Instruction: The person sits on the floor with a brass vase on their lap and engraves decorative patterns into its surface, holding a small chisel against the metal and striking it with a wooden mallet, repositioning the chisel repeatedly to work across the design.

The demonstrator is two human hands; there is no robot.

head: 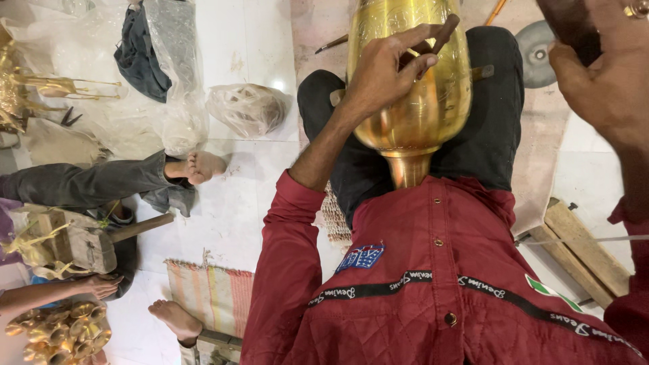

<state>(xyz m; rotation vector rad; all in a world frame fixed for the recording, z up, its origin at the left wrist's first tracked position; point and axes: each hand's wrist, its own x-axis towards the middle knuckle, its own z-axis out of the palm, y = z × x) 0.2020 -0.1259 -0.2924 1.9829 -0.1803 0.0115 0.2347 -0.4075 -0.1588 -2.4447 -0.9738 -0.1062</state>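
A large engraved brass vase (412, 101) lies on my lap, its narrow foot against my red jacket (433, 284). My left hand (385, 74) rests on the vase's upper side, its fingers pinching a thin dark punch (436, 42) against the metal. My right hand (602, 81) is raised at the upper right, closed around a dark wooden tool (568, 23) whose end is cut off by the frame edge. My legs in black trousers (493, 122) lie under the vase.
Another person sits at the left, with bare feet (203, 165) and a hand (101, 285) near a wooden block (74, 243) and a pile of small brass pieces (57, 331). A plastic bag (247, 108), a striped mat (209, 294), wooden planks (585, 253) and a grey disc (537, 44) lie around.
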